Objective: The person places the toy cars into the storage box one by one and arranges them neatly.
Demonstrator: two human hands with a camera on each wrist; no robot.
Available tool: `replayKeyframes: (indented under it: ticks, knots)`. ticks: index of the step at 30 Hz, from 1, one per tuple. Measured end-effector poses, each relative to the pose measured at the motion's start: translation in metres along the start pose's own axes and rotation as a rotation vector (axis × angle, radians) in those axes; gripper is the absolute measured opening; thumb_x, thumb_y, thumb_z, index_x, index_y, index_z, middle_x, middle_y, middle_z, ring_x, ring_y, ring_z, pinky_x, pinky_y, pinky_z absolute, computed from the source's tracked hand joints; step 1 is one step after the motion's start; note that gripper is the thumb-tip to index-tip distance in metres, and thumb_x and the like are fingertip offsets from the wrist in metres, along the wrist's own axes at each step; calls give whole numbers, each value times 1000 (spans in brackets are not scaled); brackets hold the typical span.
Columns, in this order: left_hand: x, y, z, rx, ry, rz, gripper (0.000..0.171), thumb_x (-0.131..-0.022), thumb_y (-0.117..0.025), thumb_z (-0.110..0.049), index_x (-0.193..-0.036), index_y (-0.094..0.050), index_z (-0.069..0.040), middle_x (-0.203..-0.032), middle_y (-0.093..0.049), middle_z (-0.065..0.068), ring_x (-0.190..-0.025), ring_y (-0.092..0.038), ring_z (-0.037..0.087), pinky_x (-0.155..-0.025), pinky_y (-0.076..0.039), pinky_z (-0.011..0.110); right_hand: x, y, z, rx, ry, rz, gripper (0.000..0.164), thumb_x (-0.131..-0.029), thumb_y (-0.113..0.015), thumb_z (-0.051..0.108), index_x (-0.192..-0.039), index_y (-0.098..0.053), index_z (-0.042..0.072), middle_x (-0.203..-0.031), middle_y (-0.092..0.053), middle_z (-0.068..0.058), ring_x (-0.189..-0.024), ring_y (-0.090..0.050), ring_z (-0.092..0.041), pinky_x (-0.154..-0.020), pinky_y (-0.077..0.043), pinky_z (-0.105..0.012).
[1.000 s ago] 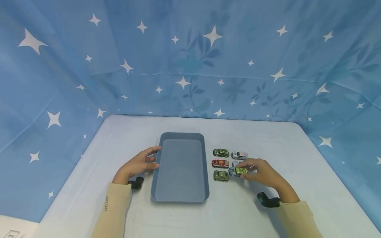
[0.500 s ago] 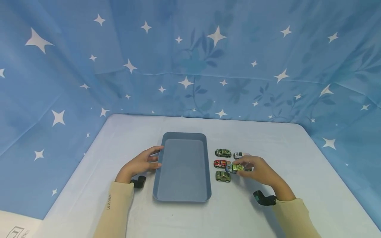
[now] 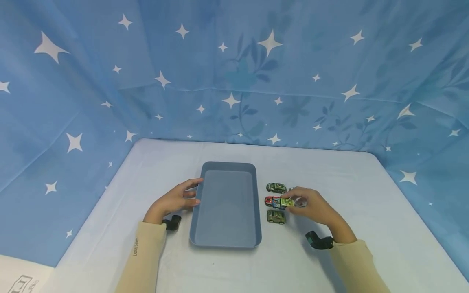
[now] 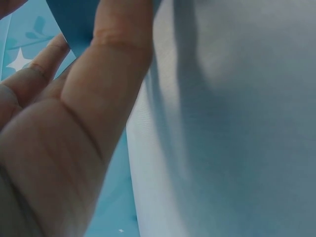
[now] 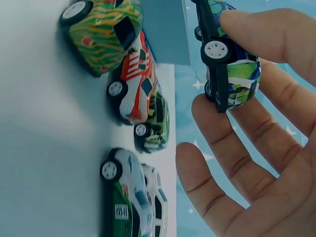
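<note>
Pinched between the thumb and fingers of my right hand (image 3: 314, 205) is a blue-and-green toy car (image 5: 242, 74). The right wrist view shows it raised, its white wheels toward the camera. In the head view it overlaps a red toy car (image 3: 269, 201) on the table. Above and below that stand a dark green toy car (image 3: 276, 187) and a camouflage one (image 3: 276, 217). My left hand (image 3: 175, 201) touches the left rim of a blue-grey tray (image 3: 258, 228) with extended fingertips. Nothing lies inside the tray.
Toy cars with green-and-white (image 5: 126, 192) and white bodies (image 5: 157, 197) stand side by side near my right hand, which mostly hides them in the head view. White cloth (image 3: 227, 268) covers the table; a blue star-patterned curtain (image 3: 205, 134) hangs behind it.
My right hand has lifted the blue-and-green toy car and carried it left, over the red one. My left hand stays at the tray's rim. The whole head view has shifted slightly.
</note>
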State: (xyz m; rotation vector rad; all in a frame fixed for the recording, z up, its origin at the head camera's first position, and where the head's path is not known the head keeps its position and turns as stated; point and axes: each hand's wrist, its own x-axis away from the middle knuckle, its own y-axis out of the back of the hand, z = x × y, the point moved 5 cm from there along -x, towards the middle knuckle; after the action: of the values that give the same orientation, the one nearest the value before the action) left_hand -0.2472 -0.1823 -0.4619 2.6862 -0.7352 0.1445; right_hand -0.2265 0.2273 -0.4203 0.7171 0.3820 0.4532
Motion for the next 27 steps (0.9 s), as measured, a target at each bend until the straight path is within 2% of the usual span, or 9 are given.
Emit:
replayKeyframes:
  ticks: [10, 15, 27]
  knots:
    - [-2, -1, 1, 8, -4, -2, 81, -105, -73, -9, -170, -26, 0, -175, -16, 32, -155, -25, 61, -113, -44, 69, -12, -9, 5, -36, 2, 3, 31, -92, -85, 2, -122, -78, 0, -117, -76, -11, -103, -69, -24, -85, -62, -42]
    - [-2, -2, 2, 12, 9, -10, 81, -104, -73, -9, -170, -27, -1, -175, -16, 32, -155, -26, 61, -110, -48, 66, -17, -13, 6, -37, -12, 7, 32, -92, -85, 2, -123, -78, 0, -118, -76, -10, -103, -69, -24, -86, -62, -42]
    - [-2, 0, 3, 24, 16, -14, 81, -104, -74, -8, -170, -27, -1, -173, -18, 35, -155, -28, 61, -101, -57, 55, -30, -19, 14, -36, 21, 16, 31, -92, -85, 1, -122, -78, -1, -118, -76, -12, -102, -72, -27, -87, -63, -43]
